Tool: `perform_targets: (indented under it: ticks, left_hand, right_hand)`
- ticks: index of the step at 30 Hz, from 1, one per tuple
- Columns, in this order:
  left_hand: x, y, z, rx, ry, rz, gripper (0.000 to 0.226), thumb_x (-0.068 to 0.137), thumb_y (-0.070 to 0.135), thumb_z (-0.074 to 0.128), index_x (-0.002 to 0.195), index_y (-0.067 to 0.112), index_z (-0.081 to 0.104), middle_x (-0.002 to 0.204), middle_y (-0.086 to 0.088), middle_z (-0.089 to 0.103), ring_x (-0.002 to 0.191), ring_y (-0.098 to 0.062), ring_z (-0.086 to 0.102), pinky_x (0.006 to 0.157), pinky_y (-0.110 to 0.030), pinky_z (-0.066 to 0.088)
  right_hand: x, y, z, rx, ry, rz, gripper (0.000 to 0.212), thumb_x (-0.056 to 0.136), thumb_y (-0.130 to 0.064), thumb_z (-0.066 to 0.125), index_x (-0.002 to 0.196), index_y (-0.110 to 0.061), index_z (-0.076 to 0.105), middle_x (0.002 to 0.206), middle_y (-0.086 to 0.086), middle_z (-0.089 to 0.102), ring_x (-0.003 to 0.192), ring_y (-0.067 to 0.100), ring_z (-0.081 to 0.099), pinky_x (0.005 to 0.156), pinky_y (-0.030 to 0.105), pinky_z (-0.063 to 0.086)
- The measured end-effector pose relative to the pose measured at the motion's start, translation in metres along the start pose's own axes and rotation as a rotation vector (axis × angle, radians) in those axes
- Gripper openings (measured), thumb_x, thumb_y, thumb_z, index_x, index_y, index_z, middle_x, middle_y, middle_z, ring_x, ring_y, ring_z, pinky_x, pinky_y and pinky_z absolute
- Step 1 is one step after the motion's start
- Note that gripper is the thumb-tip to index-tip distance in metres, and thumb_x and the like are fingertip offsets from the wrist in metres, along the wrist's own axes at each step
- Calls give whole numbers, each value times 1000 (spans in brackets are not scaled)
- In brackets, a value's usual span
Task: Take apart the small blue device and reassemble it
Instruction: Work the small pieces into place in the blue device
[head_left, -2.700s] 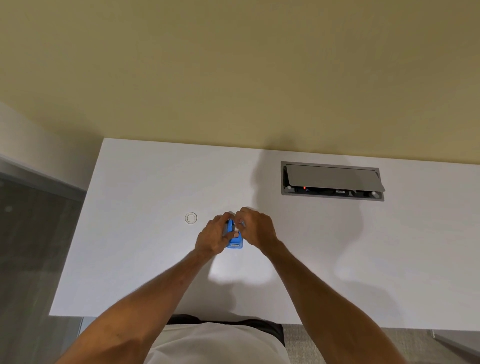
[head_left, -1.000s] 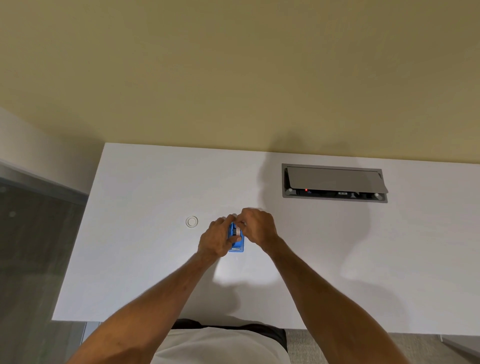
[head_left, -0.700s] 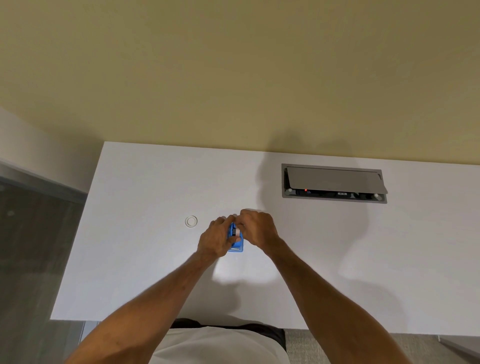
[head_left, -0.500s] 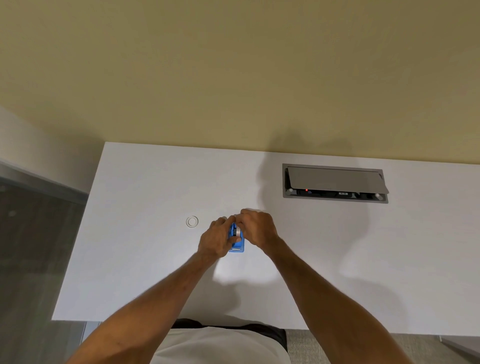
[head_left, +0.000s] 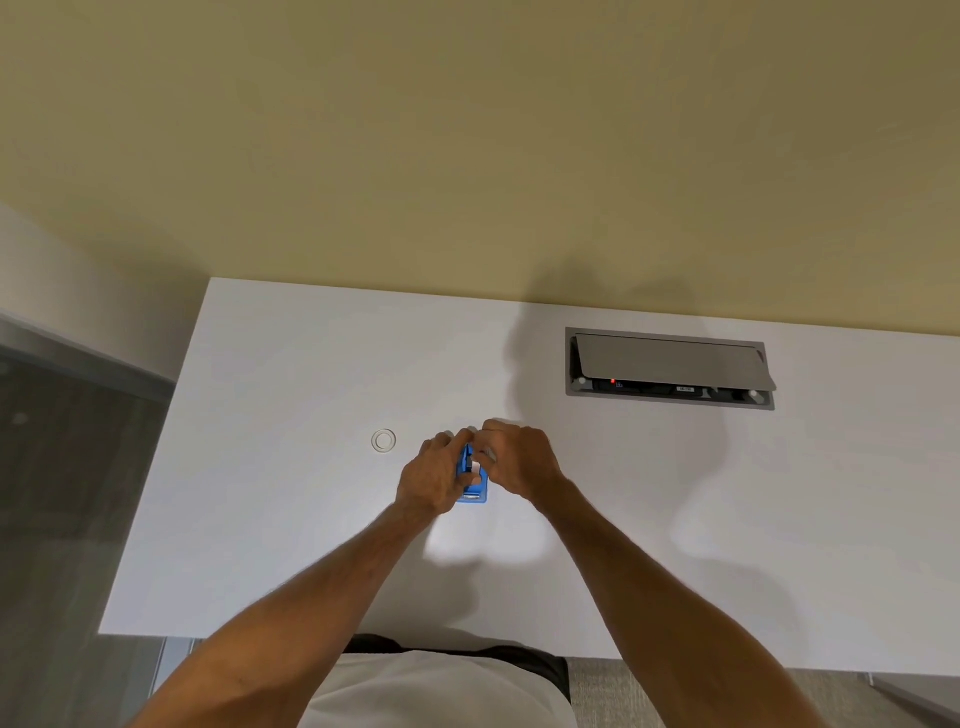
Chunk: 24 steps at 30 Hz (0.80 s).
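Observation:
The small blue device (head_left: 475, 491) is held just above the white desk (head_left: 291, 519), between both hands. My left hand (head_left: 434, 478) grips its left side, thumb across the front. My right hand (head_left: 522, 460) pinches the upper right part of the device with its fingertips. A dark slot and a silvery strip at the lower end show between the fingers; most of the device is hidden by the hands. A small white ring (head_left: 384, 440) lies flat on the desk to the left of my left hand.
A grey cable hatch (head_left: 670, 366) with its lid ajar is set into the desk at the back right. The desk meets a yellowish wall (head_left: 467, 156) behind. The desk's left edge drops to a dark grey floor (head_left: 62, 493).
Both hands stay closed on the blue device in almost the same place; only small finger shifts show. The white ring has not moved.

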<state>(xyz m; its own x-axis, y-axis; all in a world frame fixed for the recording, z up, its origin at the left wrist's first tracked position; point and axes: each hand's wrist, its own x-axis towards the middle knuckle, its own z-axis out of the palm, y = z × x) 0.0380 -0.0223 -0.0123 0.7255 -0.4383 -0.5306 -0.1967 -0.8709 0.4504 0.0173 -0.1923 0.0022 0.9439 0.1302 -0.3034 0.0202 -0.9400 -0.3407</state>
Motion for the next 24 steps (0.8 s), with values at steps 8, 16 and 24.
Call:
perform_targets:
  ticks: [8,16,24]
  left_hand:
    - [2,0,0,7,-10,-1,63,102,45,64,156,26,39,140,-4,58,131,-26,58,103,-42,59]
    - [1,1,1,3,7,6,54,102,45,62,150,27,44,136,-3,59,128,-26,60,99,-41,61]
    - [1,1,2,18,-3,0,55,103,43,62,151,27,42,138,-3,58,129,-27,59,99,-42,61]
  right_hand:
    - [-2,1,1,-26,23,-48,35,107,-41,48,122,-19,71,108,0,74,93,17,69,86,27,59]
    - [0,5,-3,-25,-28,-57,38,102,-50,55,122,-21,70,110,-2,74,93,15,70,84,22,55]
    - [-2,5,-4,-40,-19,-61,35,105,-46,52,118,-19,70,108,-1,74,90,17,71,84,29,62]
